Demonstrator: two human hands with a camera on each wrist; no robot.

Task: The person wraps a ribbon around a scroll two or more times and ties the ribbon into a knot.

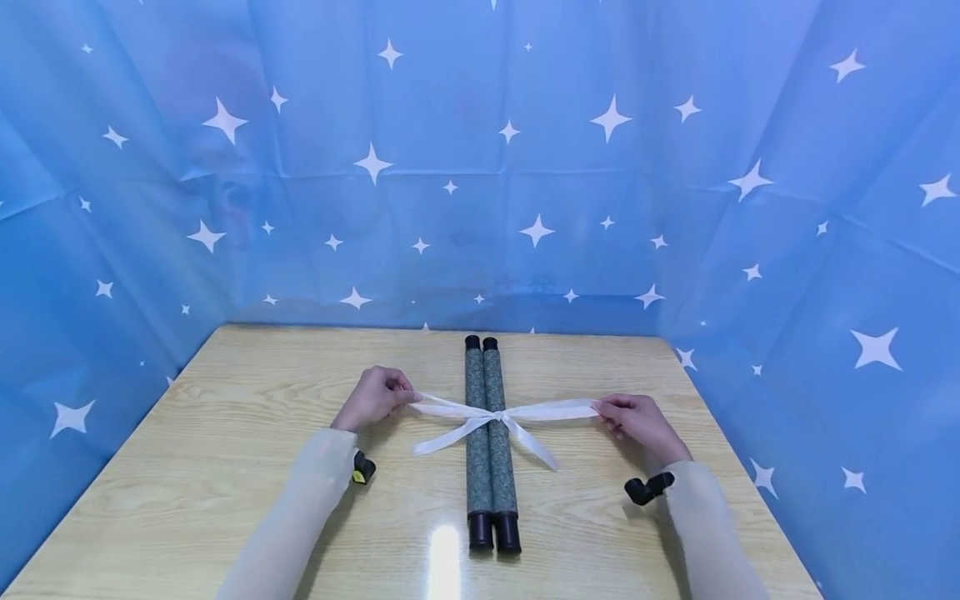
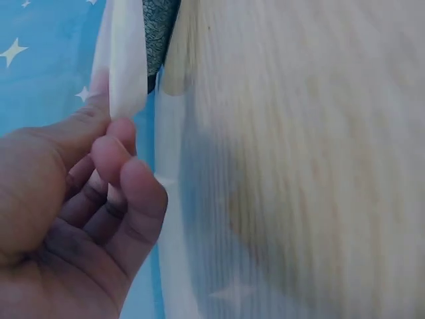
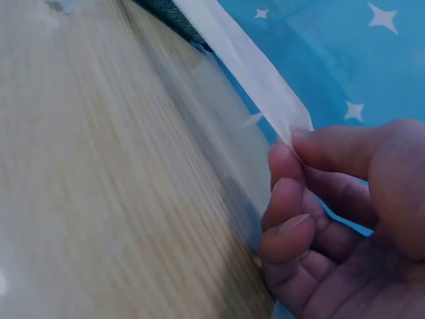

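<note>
Two dark green patterned scrolls with dark end knobs lie side by side on the table. A white ribbon is tied in a bow around their middle, with two loops drawn sideways and two tails slanting toward the near side. My left hand pinches the left loop between thumb and fingers, seen close up in the left wrist view, where the ribbon runs up from the fingertips. The right loop's end is pinched by my right hand, and the ribbon stretches from it toward the scrolls.
The light wood table carries a bright light reflection near its front. A blue curtain with white stars hangs behind it and along both sides. Each wrist wears a small black camera below the sleeve cuff.
</note>
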